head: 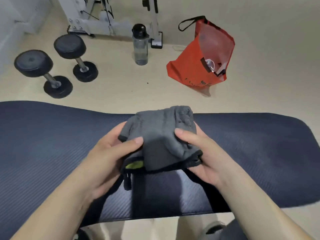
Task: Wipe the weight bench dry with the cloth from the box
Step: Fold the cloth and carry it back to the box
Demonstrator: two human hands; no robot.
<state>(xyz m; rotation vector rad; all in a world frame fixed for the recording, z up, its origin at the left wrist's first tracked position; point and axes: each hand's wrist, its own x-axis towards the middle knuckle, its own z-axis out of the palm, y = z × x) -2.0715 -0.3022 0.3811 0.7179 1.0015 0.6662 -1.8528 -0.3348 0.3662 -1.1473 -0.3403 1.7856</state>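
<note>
- Left hand [110, 153]: closed on the left side of the grey cloth [161, 135], thumb pressed on top, fingers curled beneath
- Right hand [204, 153]: closed on the right side of the same cloth, thumb on top, fingers under the lower right corner
- Grey cloth: bunched and folded between both hands, held just above the middle of the weight bench [52, 144]; dark edging along the lower hem, a small yellow-green tag [134, 165] showing at the lower left, a dark loop hanging below it
- Weight bench: dark blue ribbed pad running left to right across the view, beneath both forearms
- Floor beyond the bench: pale surface carrying two black dumbbells [52, 66] at far left, lying side by side
- Clear water bottle [140, 45] with black cap: upright, near centre, just in front of a white machine frame [97, 19]
- Red bag [190, 63] with black handle: open and leaning, to the right of the bottle, well apart from the bench
- Box: not identifiable in this view
</note>
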